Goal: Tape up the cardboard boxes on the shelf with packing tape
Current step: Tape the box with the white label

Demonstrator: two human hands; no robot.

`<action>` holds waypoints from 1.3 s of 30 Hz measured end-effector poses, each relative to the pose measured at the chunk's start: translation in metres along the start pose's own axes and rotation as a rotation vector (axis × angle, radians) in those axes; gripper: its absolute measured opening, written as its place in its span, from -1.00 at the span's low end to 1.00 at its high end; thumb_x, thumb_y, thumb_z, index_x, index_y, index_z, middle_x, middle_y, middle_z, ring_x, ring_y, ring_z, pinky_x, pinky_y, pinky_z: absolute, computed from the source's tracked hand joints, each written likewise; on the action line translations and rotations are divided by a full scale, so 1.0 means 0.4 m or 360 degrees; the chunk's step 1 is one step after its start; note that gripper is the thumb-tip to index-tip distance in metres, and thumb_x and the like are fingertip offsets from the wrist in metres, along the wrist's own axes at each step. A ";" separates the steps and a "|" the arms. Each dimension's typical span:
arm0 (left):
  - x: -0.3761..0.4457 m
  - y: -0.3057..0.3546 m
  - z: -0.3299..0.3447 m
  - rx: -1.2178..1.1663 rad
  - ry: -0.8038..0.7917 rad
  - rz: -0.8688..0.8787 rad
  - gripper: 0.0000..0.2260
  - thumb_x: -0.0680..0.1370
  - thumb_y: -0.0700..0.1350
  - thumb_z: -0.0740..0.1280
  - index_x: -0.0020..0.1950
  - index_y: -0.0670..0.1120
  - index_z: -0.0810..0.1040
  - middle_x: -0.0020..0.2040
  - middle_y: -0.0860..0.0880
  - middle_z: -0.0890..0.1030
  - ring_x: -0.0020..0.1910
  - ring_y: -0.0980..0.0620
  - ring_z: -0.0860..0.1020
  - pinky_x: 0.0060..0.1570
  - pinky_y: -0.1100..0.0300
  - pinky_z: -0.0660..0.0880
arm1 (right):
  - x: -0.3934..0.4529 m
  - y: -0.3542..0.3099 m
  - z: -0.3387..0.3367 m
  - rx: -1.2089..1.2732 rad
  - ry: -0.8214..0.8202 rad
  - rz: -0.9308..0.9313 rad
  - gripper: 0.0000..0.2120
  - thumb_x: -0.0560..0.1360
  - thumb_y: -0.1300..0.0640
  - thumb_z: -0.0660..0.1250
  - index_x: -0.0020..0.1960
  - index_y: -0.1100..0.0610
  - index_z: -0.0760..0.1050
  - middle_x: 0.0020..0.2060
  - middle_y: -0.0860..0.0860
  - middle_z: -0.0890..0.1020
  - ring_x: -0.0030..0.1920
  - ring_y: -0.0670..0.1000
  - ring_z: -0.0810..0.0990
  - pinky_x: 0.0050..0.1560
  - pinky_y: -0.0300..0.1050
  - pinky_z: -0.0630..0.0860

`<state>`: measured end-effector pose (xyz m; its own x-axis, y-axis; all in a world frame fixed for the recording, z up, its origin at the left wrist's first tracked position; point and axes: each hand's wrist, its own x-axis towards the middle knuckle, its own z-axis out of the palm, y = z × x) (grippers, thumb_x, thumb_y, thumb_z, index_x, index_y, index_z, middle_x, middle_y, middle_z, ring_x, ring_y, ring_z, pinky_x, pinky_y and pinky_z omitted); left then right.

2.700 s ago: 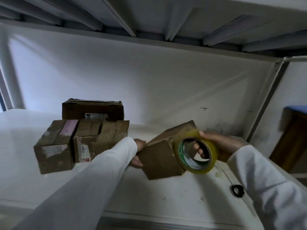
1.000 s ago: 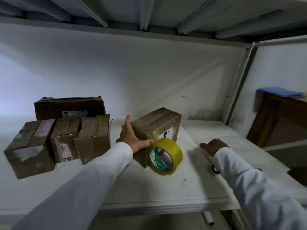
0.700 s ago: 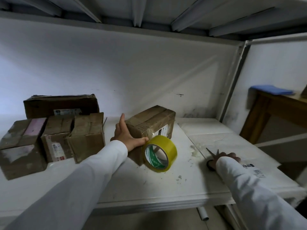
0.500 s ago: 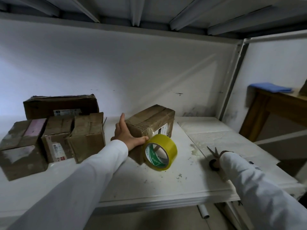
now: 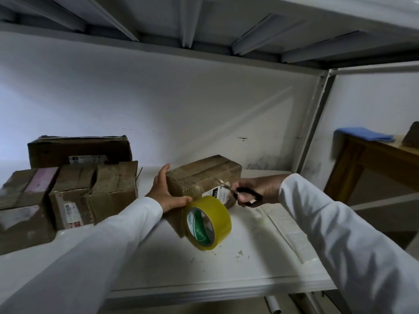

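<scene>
A brown cardboard box with a white printed label lies on the white metal shelf, set askew, well in from the shelf's front edge and short of the back wall. The left hand rests against the box's left end, fingers straight up along that face and thumb laid along the lower front edge. Leaning against the box's front face stands a yellow roll of packing tape with a green-and-white core, upright on its rim, just beside the left thumb. At the box's right front corner the right hand grips a pair of black-handled scissors, fingers curled through the loops, blades pointing left toward the label; whether the tips touch the box or tape is unclear. Left of the box, across a narrow gap, a cluster of worn brown cardboard boxes sits packed together. Right of the box the shelf lies bare up to the grey upright post. Beyond the post stands a wooden table with a folded blue cloth.
</scene>
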<state>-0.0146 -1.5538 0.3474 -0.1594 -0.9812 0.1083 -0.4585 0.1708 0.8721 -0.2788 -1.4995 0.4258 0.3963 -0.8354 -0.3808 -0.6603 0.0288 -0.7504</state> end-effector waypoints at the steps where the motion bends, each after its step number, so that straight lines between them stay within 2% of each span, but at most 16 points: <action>1: 0.003 -0.003 -0.008 0.0006 -0.0051 0.0007 0.04 0.33 -0.11 0.57 0.53 0.16 -0.12 0.54 -0.08 0.05 0.50 -0.13 0.11 0.44 -0.05 0.19 | 0.013 -0.002 -0.002 -0.0092 -0.0067 0.0062 -0.74 0.27 0.00 0.43 -0.11 -0.05 0.42 -0.35 -0.17 0.50 -0.36 -0.22 0.44 -0.27 -0.28 0.32; 3: 0.006 -0.008 -0.023 -0.0010 -0.0132 0.0014 0.05 0.30 -0.10 0.58 0.53 0.18 -0.10 0.54 -0.08 0.08 0.50 -0.12 0.12 0.44 -0.04 0.19 | 0.034 -0.008 -0.011 -0.0239 -0.0127 0.0166 -0.56 0.08 -0.10 0.45 -0.08 -0.09 0.42 -0.28 -0.18 0.49 -0.32 -0.24 0.42 -0.31 -0.31 0.30; 5: 0.004 -0.007 -0.033 -0.0043 -0.0188 0.0005 0.10 0.21 -0.03 0.59 0.52 0.21 -0.09 0.54 -0.08 0.11 0.50 -0.11 0.15 0.44 -0.03 0.21 | 0.051 -0.012 -0.019 -0.0386 -0.0166 0.0197 -0.50 0.04 -0.12 0.47 -0.06 -0.10 0.42 -0.23 -0.16 0.48 -0.29 -0.22 0.41 -0.27 -0.30 0.30; 7: 0.002 -0.006 -0.040 -0.0038 -0.0241 0.0005 0.17 0.09 0.07 0.57 0.52 0.22 -0.10 0.53 -0.07 0.14 0.49 -0.09 0.17 0.43 -0.01 0.24 | 0.063 -0.016 -0.025 -0.0436 -0.0217 0.0196 -0.51 0.06 -0.10 0.49 -0.06 -0.10 0.43 -0.21 -0.14 0.48 -0.25 -0.19 0.41 -0.16 -0.25 0.30; 9: 0.004 -0.006 -0.043 -0.0027 -0.0289 0.0012 0.21 0.04 0.12 0.56 0.52 0.22 -0.11 0.53 -0.06 0.14 0.49 -0.09 0.17 0.42 0.02 0.25 | 0.073 -0.022 -0.030 -0.0443 -0.0253 0.0147 -0.60 0.21 0.05 0.54 -0.05 -0.09 0.44 -0.19 -0.10 0.52 -0.18 -0.14 0.44 -0.04 -0.12 0.31; 11: 0.007 -0.008 -0.045 -0.0036 -0.0312 0.0018 0.17 0.12 0.04 0.59 0.52 0.21 -0.12 0.53 -0.06 0.13 0.50 -0.09 0.15 0.39 0.06 0.25 | 0.084 -0.029 -0.039 -0.0477 -0.0262 0.0094 -0.69 0.40 0.28 0.46 -0.04 -0.06 0.45 -0.18 -0.07 0.54 -0.15 -0.11 0.48 0.06 -0.04 0.33; 13: 0.011 -0.014 -0.045 -0.0039 -0.0325 0.0024 0.14 0.19 -0.02 0.60 0.52 0.21 -0.12 0.53 -0.05 0.11 0.50 -0.08 0.14 0.38 0.07 0.26 | 0.090 -0.041 -0.049 -0.0544 -0.0257 0.0061 -0.68 0.42 0.34 0.41 -0.04 -0.06 0.47 -0.19 -0.09 0.56 -0.17 -0.16 0.53 0.09 -0.11 0.39; 15: 0.011 -0.018 -0.044 -0.0038 -0.0322 0.0033 0.11 0.24 -0.06 0.59 0.51 0.23 -0.12 0.54 -0.05 0.11 0.50 -0.09 0.14 0.40 0.05 0.26 | 0.088 -0.052 -0.060 -0.0578 -0.0254 0.0068 -0.67 0.41 0.34 0.42 -0.03 -0.06 0.48 -0.25 -0.15 0.59 -0.22 -0.25 0.56 0.04 -0.27 0.43; 17: 0.010 -0.020 -0.046 -0.0028 -0.0318 0.0037 0.12 0.17 0.02 0.57 0.50 0.26 -0.12 0.54 -0.05 0.11 0.50 -0.08 0.14 0.42 0.02 0.25 | 0.083 -0.058 -0.074 -0.0600 -0.0251 0.0049 -0.67 0.41 0.36 0.42 -0.03 -0.04 0.49 -0.26 -0.15 0.61 -0.25 -0.29 0.57 -0.01 -0.34 0.44; 20: 0.011 -0.019 -0.048 -0.0026 -0.0329 0.0051 0.18 0.07 0.13 0.54 0.50 0.26 -0.13 0.54 -0.04 0.12 0.50 -0.07 0.16 0.43 -0.04 0.24 | 0.077 -0.075 -0.087 -0.0647 -0.0238 0.0003 -0.68 0.40 0.36 0.42 -0.03 -0.02 0.50 -0.23 -0.13 0.61 -0.24 -0.30 0.58 0.01 -0.30 0.44; 24: 0.013 -0.024 -0.046 -0.0039 -0.0340 0.0055 0.13 0.21 -0.02 0.59 0.51 0.24 -0.14 0.54 -0.04 0.11 0.51 -0.08 0.14 0.43 -0.02 0.23 | 0.093 -0.084 -0.082 -0.0660 -0.0240 0.0008 -0.67 0.39 0.32 0.45 -0.03 -0.07 0.52 -0.23 -0.18 0.63 -0.21 -0.28 0.59 0.12 -0.17 0.46; 28: 0.011 -0.022 -0.045 -0.0037 -0.0325 0.0065 0.19 0.04 0.14 0.52 0.51 0.24 -0.13 0.53 -0.04 0.12 0.50 -0.06 0.15 0.42 -0.03 0.26 | 0.102 -0.077 -0.075 -0.0667 -0.0227 0.0005 -0.66 0.38 0.30 0.46 -0.02 -0.09 0.52 -0.18 -0.13 0.62 -0.18 -0.23 0.58 0.14 -0.15 0.45; 30: 0.014 -0.026 -0.044 -0.0041 -0.0320 0.0065 0.19 0.02 0.15 0.52 0.50 0.25 -0.12 0.53 -0.05 0.13 0.50 -0.06 0.16 0.42 -0.05 0.26 | 0.103 -0.077 -0.073 -0.0666 -0.0227 -0.0006 -0.66 0.35 0.25 0.51 -0.03 -0.11 0.54 -0.18 -0.13 0.62 -0.15 -0.19 0.58 0.16 -0.11 0.44; 33: 0.016 -0.030 -0.042 -0.0044 -0.0314 0.0071 0.20 0.02 0.15 0.53 0.50 0.25 -0.12 0.53 -0.05 0.13 0.50 -0.07 0.16 0.42 -0.05 0.26 | 0.105 -0.077 -0.074 -0.0614 -0.0184 -0.0020 -0.68 0.20 0.12 0.56 -0.10 -0.12 0.61 -0.20 -0.13 0.66 -0.13 -0.14 0.60 0.10 -0.10 0.46; 36: 0.017 -0.030 -0.042 -0.0043 -0.0310 0.0071 0.20 0.02 0.16 0.53 0.51 0.24 -0.11 0.53 -0.05 0.14 0.49 -0.07 0.18 0.42 -0.05 0.26 | 0.099 -0.076 -0.074 -0.0520 -0.0160 -0.0036 -0.74 0.28 0.24 0.56 -0.13 -0.04 0.63 -0.22 -0.08 0.67 -0.15 -0.08 0.61 -0.06 -0.22 0.51; 39: 0.017 -0.027 -0.041 -0.0049 -0.0286 0.0057 0.18 0.04 0.14 0.54 0.51 0.23 -0.09 0.52 -0.05 0.16 0.48 -0.07 0.20 0.42 -0.01 0.27 | 0.098 -0.088 -0.064 -0.0587 -0.0170 0.0005 -0.78 0.33 0.24 0.52 -0.13 0.00 0.58 -0.26 -0.11 0.65 -0.27 -0.17 0.58 -0.27 -0.36 0.47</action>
<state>0.0034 -1.5640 0.3467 -0.3298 -0.9425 0.0549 -0.4233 0.1996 0.8837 -0.2565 -1.5473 0.4510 0.4454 -0.7733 -0.4513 -0.8391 -0.1847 -0.5117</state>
